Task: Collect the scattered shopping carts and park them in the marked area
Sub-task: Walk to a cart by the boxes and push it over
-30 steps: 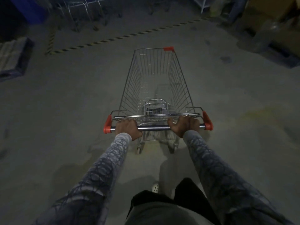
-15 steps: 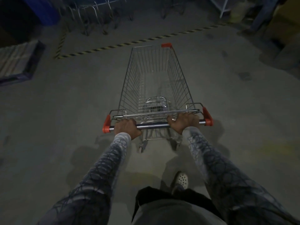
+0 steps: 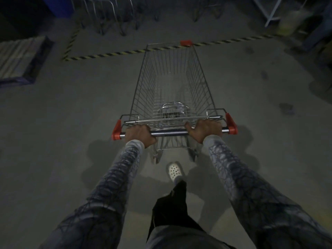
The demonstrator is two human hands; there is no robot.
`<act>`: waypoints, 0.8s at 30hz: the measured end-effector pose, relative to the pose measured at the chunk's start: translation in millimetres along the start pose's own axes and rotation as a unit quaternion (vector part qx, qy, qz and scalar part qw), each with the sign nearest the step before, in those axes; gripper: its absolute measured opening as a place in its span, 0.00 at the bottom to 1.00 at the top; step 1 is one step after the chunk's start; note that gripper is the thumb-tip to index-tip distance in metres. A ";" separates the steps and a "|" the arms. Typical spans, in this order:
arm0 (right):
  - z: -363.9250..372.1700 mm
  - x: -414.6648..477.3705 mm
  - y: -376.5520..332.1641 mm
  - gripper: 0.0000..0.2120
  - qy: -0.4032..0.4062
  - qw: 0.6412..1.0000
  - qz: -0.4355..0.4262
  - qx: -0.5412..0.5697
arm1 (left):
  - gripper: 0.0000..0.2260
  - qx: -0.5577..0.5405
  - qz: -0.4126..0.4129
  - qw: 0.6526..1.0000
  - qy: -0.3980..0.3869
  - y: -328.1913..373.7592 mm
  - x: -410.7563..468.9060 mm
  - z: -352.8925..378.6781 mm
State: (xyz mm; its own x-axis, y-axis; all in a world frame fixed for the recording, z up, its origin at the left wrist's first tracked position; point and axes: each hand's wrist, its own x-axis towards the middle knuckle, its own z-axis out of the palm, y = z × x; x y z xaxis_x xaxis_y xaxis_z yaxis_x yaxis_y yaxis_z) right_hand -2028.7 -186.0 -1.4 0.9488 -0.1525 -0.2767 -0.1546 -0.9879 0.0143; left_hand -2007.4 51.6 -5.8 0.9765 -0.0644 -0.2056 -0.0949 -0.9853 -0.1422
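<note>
Head view | left hand (image 3: 139, 136) and right hand (image 3: 204, 131) grip the cart handle (image 3: 168, 133) | cart nose at striped line (image 3: 107, 55) | risk: ramming parked carts (image 3: 111, 13) if overpushed

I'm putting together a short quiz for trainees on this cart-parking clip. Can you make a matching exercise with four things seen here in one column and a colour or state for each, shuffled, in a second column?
Column A
1. left hand
2. shoe
3. floor tape
4. handle end cap

Column B
a. red
b. yellow and black stripes
c. gripping the cart handle
d. white, with holes

Pairs: 1-c, 2-d, 3-b, 4-a
</note>
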 end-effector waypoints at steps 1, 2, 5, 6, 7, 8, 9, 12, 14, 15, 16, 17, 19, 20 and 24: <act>-6.5 23.4 2.6 0.38 -0.004 1.000 -0.002 0.003 | 0.16 -0.008 -0.004 1.000 0.003 3.9 23.0 -5.4; -13.9 46.5 5.6 0.39 -0.008 1.000 -0.004 0.005 | 0.16 -0.015 -0.008 1.000 0.006 8.2 45.8 -11.3; -39.2 116.1 16.2 0.39 -0.015 1.000 -0.004 -0.010 | 0.15 -0.021 -0.006 1.000 0.010 23.0 115.8 -29.1; -48.3 138.4 19.6 0.38 -0.018 1.000 -0.001 -0.015 | 0.14 -0.022 -0.006 1.000 0.010 27.8 138.5 -35.0; -55.8 160.5 22.9 0.38 -0.021 1.000 0.004 -0.018 | 0.15 -0.023 -0.006 1.000 0.011 32.0 161.7 -40.4; -63.1 181.9 25.8 0.38 -0.024 1.000 0.010 -0.016 | 0.15 -0.024 -0.004 1.000 0.012 36.3 184.4 -45.3; -69.7 203.9 28.9 0.38 -0.022 1.000 0.016 -0.013 | 0.15 -0.023 -0.002 1.000 0.011 41.0 207.4 -49.9; -88.7 266.1 37.9 0.38 -0.021 0.999 0.026 -0.008 | 0.16 -0.025 0.002 1.000 -0.002 53.8 271.7 -66.8; -100.8 307.9 45.6 0.39 -0.027 0.999 0.025 -0.010 | 0.15 -0.027 0.010 1.000 -0.002 64.4 314.9 -76.7; -108.4 329.4 50.6 0.39 -0.030 0.999 0.025 -0.009 | 0.15 -0.029 0.012 1.000 -0.001 70.5 337.0 -81.4; -115.1 353.2 56.8 0.39 -0.028 0.999 0.025 -0.008 | 0.15 -0.029 0.014 0.999 0.003 77.6 359.4 -86.6; -121.8 377.9 63.4 0.39 -0.025 0.999 0.024 -0.005 | 0.15 -0.027 0.016 0.999 0.005 85.2 382.7 -91.7; -135.9 429.1 77.3 0.38 -0.021 1.000 0.016 -0.007 | 0.15 -0.026 0.014 1.000 0.010 101.3 430.4 -101.2; -143.1 455.8 84.5 0.38 -0.020 1.000 0.011 -0.009 | 0.15 -0.027 0.011 0.999 0.014 109.8 455.4 -106.3; -173.6 565.3 111.9 0.38 -0.030 1.000 0.001 0.002 | 0.14 -0.024 -0.014 0.999 0.024 145.9 551.8 -134.6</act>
State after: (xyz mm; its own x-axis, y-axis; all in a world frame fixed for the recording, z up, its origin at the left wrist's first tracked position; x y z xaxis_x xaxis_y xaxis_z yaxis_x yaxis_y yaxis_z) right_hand -1461.8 -387.8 10.6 0.9301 -0.1530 -0.3340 -0.1582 -0.9873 0.0115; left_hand -1456.4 -149.1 -9.7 0.9868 -0.0432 -0.1562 -0.0593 -0.9932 -0.1000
